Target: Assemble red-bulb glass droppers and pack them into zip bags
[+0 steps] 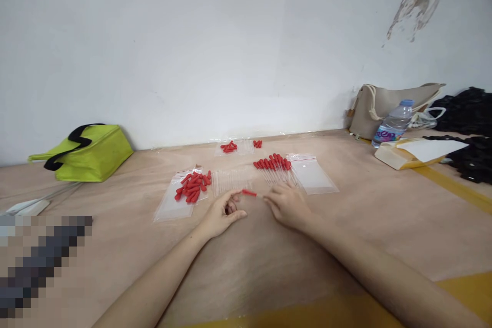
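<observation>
My two bare hands meet over a brown-covered table (230, 271). My right hand (289, 206) appears to pinch the pale, blurred stem of a red-ended piece (249, 192), its red end pointing left. That grip leaves the red end free, facing my left hand (226, 213). There, thumb and forefinger stand apart, the other fingers curled; the forefinger's tip is at the red end, but I cannot tell whether it touches.

Just beyond, to the left, loose red caps (193, 187) are heaped on a clear bag (169, 208), which seems to keep them together within left-hand reach. Clear thin tubes (231, 181) lie side by side in the middle, probably for easy picking. To the right, red-headed tubes (273, 163) lie in a row, heads pointing away, perhaps to keep them orderly; their stems run toward my right hand. Another clear bag (314, 174) lies flat beside them. Farther off, near the wall, are more small red pieces (229, 147).
</observation>
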The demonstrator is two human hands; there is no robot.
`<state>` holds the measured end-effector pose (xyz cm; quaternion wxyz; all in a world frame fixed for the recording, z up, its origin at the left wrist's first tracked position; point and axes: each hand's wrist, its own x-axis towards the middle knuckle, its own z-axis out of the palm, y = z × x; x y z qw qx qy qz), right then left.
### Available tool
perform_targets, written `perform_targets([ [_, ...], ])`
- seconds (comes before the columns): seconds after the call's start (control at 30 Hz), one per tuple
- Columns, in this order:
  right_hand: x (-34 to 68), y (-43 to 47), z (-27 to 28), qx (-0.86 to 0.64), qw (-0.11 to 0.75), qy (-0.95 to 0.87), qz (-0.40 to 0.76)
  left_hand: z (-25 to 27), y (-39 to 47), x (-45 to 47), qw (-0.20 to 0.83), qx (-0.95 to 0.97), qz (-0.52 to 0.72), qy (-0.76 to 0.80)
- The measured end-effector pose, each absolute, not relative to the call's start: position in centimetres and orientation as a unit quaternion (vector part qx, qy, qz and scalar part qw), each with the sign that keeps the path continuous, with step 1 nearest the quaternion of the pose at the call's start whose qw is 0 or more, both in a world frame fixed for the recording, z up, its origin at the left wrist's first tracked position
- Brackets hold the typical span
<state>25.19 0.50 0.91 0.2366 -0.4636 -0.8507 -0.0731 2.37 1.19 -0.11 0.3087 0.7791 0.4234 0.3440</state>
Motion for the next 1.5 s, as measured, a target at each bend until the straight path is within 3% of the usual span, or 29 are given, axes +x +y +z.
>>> perform_targets([
  [0.17,26.4,5.1,1.5,-0.648,0.303,-0.699,0.021,-0.3,1.2,2.6,0.280,0.809,0.299,0.422],
  [0.33,24.8,8.1,1.7,-0.717,0.302,-0.628,0.012,0.3,0.8,2.6,0.247,0.830,0.283,0.412],
  [1.2,17.9,7.3,1.5,-0.702,0.168,-0.692,0.003,0.5,0.5,2.8,0.228,0.848,0.270,0.396],
  [1.3,17.6,7.6,1.5,-0.709,0.147,-0.690,0.006,0.6,0.9,2.4,0.165,0.841,0.288,0.426],
  [1.43,18.0,7.4,1.6,-0.697,0.118,-0.707,0.006,1.3,2.8,-0.2,-0.040,0.744,0.361,0.560],
  [1.5,18.5,6.9,1.7,-0.686,0.109,-0.720,0.002,1.7,4.0,-2.2,-0.098,0.705,0.337,0.616],
])
